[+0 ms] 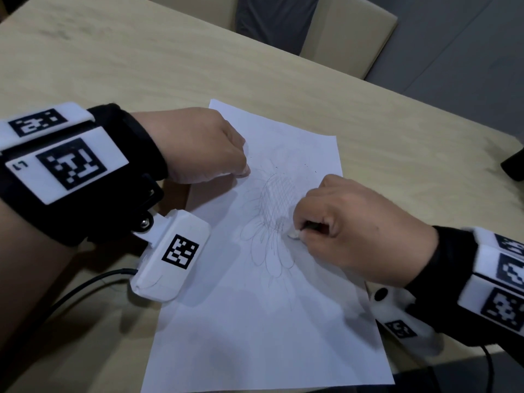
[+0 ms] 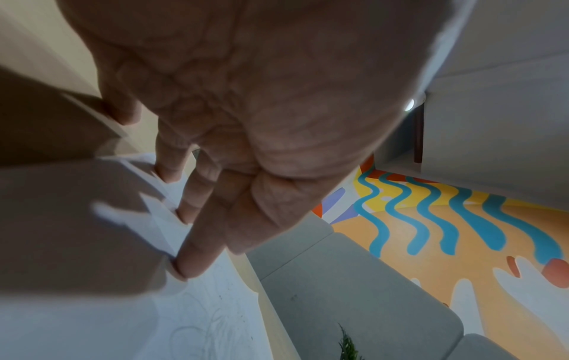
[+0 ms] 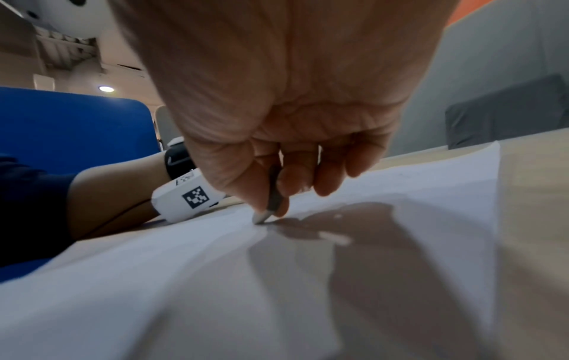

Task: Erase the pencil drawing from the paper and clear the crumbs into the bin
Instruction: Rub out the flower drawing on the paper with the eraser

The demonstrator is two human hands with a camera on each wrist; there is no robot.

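Observation:
A white sheet of paper (image 1: 255,321) lies on the wooden table (image 1: 141,66) with a pencil sunflower drawing (image 1: 272,219) at its middle. My right hand (image 1: 354,228) pinches a thin eraser stick (image 1: 295,233) whose pale tip touches the paper at the drawing's right side; the right wrist view shows the eraser stick (image 3: 270,194) held between thumb and forefinger with its tip on the paper (image 3: 215,280). My left hand (image 1: 204,146) holds the paper's upper left part down, with straight fingertips (image 2: 191,263) pressing on the paper (image 2: 77,328).
A beige chair (image 1: 348,32) stands beyond the table's far edge. A dark object (image 1: 513,165) sits at the right table edge. A black cable (image 1: 85,287) runs from the left wrist camera across the table. Small dark specks (image 1: 304,165) lie above the drawing.

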